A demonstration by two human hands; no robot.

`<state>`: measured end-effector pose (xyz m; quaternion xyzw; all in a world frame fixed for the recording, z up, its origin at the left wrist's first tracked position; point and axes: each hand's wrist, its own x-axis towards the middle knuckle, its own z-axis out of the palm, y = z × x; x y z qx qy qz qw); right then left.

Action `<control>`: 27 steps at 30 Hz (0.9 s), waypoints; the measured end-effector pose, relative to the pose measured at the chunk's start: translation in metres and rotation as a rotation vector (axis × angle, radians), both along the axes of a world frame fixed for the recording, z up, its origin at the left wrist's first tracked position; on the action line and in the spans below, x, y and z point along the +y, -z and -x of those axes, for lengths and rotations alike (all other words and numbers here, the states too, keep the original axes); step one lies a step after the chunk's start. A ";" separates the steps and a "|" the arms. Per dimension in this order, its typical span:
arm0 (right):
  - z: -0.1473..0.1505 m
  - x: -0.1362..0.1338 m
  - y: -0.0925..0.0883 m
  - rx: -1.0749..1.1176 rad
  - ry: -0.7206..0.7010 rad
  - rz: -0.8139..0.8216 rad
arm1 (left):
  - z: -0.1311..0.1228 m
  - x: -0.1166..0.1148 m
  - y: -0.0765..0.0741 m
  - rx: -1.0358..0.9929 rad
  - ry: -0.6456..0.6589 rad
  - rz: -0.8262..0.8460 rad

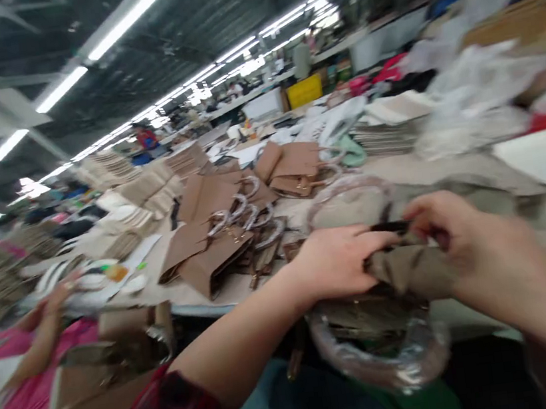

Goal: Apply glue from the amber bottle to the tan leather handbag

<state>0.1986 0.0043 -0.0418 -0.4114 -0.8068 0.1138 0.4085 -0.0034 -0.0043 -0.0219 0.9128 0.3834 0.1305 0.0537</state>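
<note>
A taupe handbag (412,270) is between my two hands at the table's near edge, some of it blurred. My left hand (335,260) is closed on the bag's upper edge, by a dark strip. Opposite it, my right hand (462,233) is closed with bent fingers on the bag's taupe material. A curved handle (390,370) wrapped in clear plastic hangs toward me below the hands. Another wrapped handle (341,185) arches on the far side. The bag's inside and most fingertips are hidden.
Brown handbags (228,244) with wrapped handles are heaped left of my hands. Stacked beige pieces (147,187) stand farther back. Clear plastic bags (480,97) lie at right. A co-worker's arm (48,328) reaches over the table at far left, near more brown bags (97,395).
</note>
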 end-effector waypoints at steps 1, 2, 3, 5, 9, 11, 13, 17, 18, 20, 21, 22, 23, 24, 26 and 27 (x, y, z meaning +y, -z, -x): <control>-0.011 -0.007 -0.005 -0.059 0.032 0.004 | 0.002 0.001 0.006 -0.043 0.016 -0.025; -0.020 -0.014 -0.009 -0.059 0.019 0.014 | 0.005 0.002 0.011 -0.080 0.013 -0.045; -0.028 -0.019 -0.013 -0.021 -0.006 0.028 | 0.009 0.004 0.013 -0.098 -0.004 -0.051; -0.048 -0.030 -0.015 0.148 0.010 0.004 | 0.018 0.011 0.012 -0.154 -0.038 -0.069; -0.108 -0.050 0.014 0.589 0.412 -0.286 | 0.035 0.022 -0.002 -0.275 -0.017 0.006; -0.144 -0.052 0.050 0.660 0.597 -0.334 | 0.039 0.025 -0.007 -0.312 -0.028 0.064; -0.174 -0.046 0.094 0.583 0.604 -0.165 | 0.043 0.029 -0.007 -0.339 -0.058 0.129; -0.206 -0.028 0.166 0.353 0.745 0.070 | 0.055 0.037 0.000 -0.443 -0.170 0.390; -0.208 -0.025 0.175 0.329 0.758 0.127 | 0.058 0.039 0.001 -0.472 -0.206 0.431; -0.205 -0.021 0.185 0.299 0.752 0.239 | 0.064 0.042 0.001 -0.505 -0.275 0.453; -0.202 -0.019 0.185 0.272 0.751 0.275 | 0.065 0.043 -0.001 -0.508 -0.301 0.442; -0.199 -0.017 0.185 0.235 0.756 0.285 | 0.065 0.043 -0.004 -0.512 -0.323 0.426; -0.195 -0.015 0.183 0.197 0.768 0.272 | 0.065 0.044 -0.006 -0.515 -0.342 0.422; -0.192 -0.013 0.181 0.164 0.784 0.246 | 0.063 0.044 -0.009 -0.519 -0.357 0.428; -0.188 -0.007 0.179 0.140 0.806 0.200 | 0.059 0.044 -0.013 -0.552 -0.373 0.415; -0.186 -0.004 0.179 0.144 0.816 0.187 | 0.057 0.044 -0.014 -0.569 -0.381 0.406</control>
